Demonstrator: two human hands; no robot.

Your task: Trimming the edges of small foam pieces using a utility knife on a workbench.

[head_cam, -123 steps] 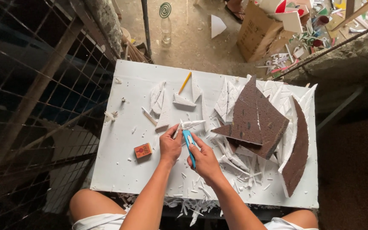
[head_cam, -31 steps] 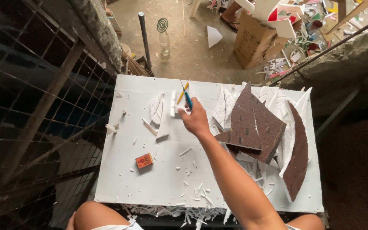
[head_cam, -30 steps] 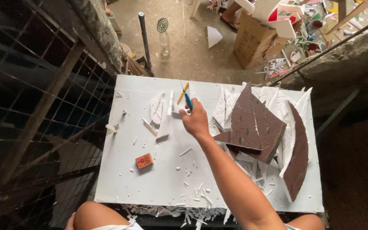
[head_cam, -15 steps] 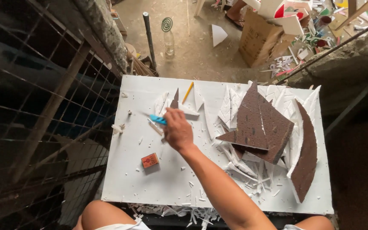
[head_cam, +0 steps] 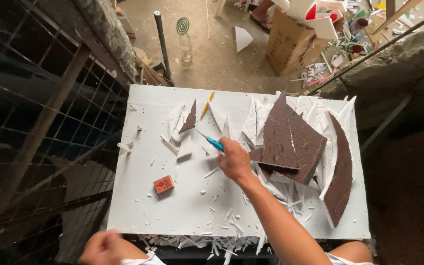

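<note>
My right hand (head_cam: 234, 163) is over the middle of the white board (head_cam: 172, 216) and grips a blue-handled craft knife (head_cam: 214, 143) whose thin blade points up and to the left. A small brown triangular piece (head_cam: 190, 118) lies on white foam offcuts (head_cam: 184, 147) just left of the blade tip. A yellow pencil (head_cam: 206, 104) lies behind it. My left hand (head_cam: 103, 248) is low by my lap at the bottom edge, blurred, with no object visible in it.
Large brown-faced foam pieces (head_cam: 290, 142) and a curved brown strip (head_cam: 342, 172) cover the board's right half. An orange matchbox (head_cam: 164, 184) sits at the left centre among white scraps. A wire fence (head_cam: 35, 147) runs along the left; a cardboard box (head_cam: 290, 34) stands beyond.
My right hand swung with the knife from the far centre to the left, then back to the middle. The small brown triangle now lies on the white offcuts. My left hand has come into view.
</note>
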